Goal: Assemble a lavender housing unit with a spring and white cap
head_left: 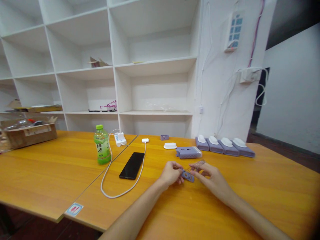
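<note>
Gripping sm. blue-purple part (188, 176) in L hand (171, 175), lower ctr of frame, a bit rt of mid; pinching its left end btwn thumb + fingers, grip nearly closed. Holding sm. brownish pc (199, 164), see-through-looking, in R hand (211, 175), just rt of L hand; fingertips drawn close round it, thumb pointing twd the blue-purple part. Can't tell whether touching that part w/ R thumb; too tiny to read detail btwn hands.

Just above hands, can see purple casing (187, 152) lying on wooden table (262, 173), clearish at its rt end. Up + left of that, can see white oblong pc (170, 145), then sm. purple frame pc (164, 137) near table's back edge. Rt of ctr, by wall, can count four purple boxes (228, 151) in a row, each w/ white top (226, 142).

Left of hands, can see black phone (132, 165) flat on table, w/ white cable (112, 197) looping round its lower end, up to sm. white device (145, 140). Further left, can spot green bottle (102, 146) upright, beside white pwr strip (120, 140). At far left, can see open cardboard box (35, 136) w/ mixed bits inside; behind, white shelving (155, 63) across upper left + ctr.
</note>
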